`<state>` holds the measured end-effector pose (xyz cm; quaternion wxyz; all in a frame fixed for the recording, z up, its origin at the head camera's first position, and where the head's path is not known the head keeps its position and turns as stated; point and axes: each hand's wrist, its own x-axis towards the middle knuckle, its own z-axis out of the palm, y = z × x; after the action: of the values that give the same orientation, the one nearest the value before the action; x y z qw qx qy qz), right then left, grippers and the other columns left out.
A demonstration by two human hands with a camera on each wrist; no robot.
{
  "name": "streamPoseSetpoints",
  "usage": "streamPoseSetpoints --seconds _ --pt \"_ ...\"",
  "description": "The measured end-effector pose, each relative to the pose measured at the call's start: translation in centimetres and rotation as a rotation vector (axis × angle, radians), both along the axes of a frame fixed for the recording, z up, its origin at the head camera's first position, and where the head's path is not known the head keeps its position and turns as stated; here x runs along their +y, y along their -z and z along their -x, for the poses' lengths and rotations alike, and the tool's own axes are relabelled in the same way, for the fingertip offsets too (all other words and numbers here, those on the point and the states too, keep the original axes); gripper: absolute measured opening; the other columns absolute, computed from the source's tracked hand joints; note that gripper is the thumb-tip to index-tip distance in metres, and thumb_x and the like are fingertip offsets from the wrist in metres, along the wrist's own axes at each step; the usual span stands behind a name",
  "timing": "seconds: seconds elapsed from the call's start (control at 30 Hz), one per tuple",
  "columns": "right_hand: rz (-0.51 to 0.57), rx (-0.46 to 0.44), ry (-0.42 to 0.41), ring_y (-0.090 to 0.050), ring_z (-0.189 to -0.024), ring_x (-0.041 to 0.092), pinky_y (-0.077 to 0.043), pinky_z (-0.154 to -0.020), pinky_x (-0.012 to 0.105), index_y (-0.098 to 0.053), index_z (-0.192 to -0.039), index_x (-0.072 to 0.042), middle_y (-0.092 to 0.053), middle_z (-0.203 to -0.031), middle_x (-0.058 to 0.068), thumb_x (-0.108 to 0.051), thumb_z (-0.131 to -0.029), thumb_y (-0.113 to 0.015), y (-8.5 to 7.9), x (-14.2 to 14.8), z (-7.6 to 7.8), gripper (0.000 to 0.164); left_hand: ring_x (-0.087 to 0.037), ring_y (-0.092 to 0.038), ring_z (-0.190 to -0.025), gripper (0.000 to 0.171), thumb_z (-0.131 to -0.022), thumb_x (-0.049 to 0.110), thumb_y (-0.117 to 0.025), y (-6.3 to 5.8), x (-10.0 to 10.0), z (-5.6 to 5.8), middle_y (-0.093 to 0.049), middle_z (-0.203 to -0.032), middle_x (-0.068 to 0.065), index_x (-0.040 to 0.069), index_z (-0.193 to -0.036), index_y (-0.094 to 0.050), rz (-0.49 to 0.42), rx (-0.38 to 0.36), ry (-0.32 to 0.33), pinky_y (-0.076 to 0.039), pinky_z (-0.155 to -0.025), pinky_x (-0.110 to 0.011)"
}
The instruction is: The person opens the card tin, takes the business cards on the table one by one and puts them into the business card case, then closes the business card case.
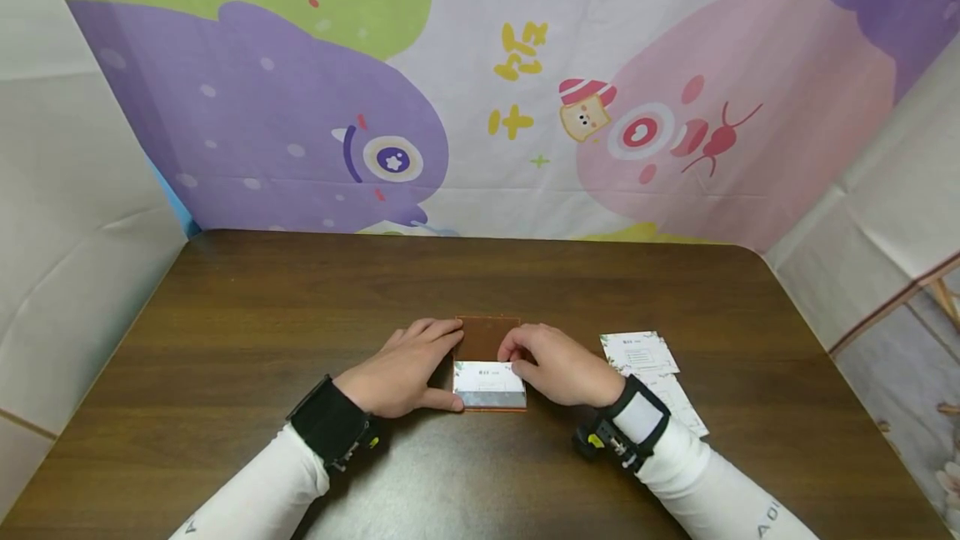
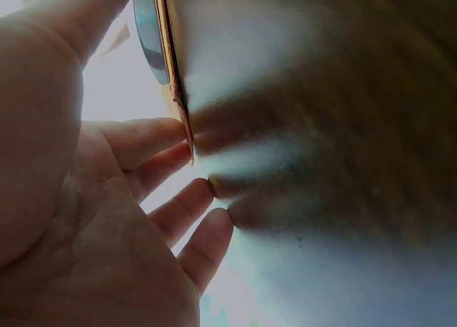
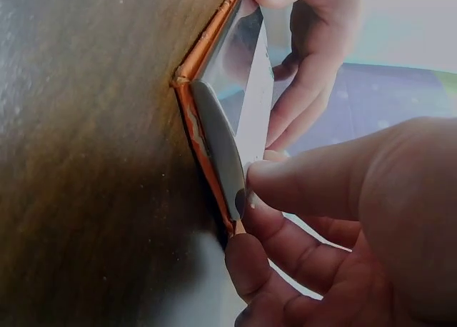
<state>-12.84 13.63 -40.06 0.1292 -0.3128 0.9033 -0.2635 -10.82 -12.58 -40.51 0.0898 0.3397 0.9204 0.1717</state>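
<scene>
A brown card case with orange edges lies opened on the table, its lid toward the back. White business cards with green leaf print sit in its near half, behind a silver metal strip. My left hand rests along the case's left side. Its thumb touches the near left corner and its outstretched fingers reach the lid's edge and the tabletop. At the right end, my right hand pinches the cards' edge between thumb and forefinger, with the other fingers by the case. How many cards it pinches cannot be seen.
Two more printed cards lie overlapping on the table to the right, partly behind my right wrist. The brown wooden table ends at a cartoon-print cloth behind it. Black straps with small devices sit on both wrists.
</scene>
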Motion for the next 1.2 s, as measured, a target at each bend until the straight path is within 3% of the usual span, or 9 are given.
streamPoseSetpoints --seconds 0.23,1.2 --pt "-0.005 0.031 -0.024 -0.054 -0.084 0.009 -0.047 -0.075 0.028 -0.069 -0.102 -0.017 -0.058 -0.09 -0.01 -0.009 -0.096 -0.058 0.2 0.1 -0.1 0.014 -0.031 -0.026 -0.143 0.093 -0.086 0.061 -0.067 0.1 0.0 0.0 -0.029 -0.16 -0.011 0.001 -0.152 -0.039 0.009 0.002 0.0 -0.031 -0.106 -0.054" --pt "0.003 0.093 0.065 -0.056 -0.097 0.018 -0.046 -0.085 0.036 -0.066 -0.112 -0.014 -0.061 -0.102 -0.002 -0.012 -0.094 -0.067 -1.7 3.6 -0.7 0.018 -0.03 -0.026 -0.143 0.096 -0.085 0.063 -0.066 0.3 0.0 0.1 -0.029 -0.16 -0.011 0.002 -0.154 -0.038 0.004 0.018 0.0 -0.031 -0.106 -0.054"
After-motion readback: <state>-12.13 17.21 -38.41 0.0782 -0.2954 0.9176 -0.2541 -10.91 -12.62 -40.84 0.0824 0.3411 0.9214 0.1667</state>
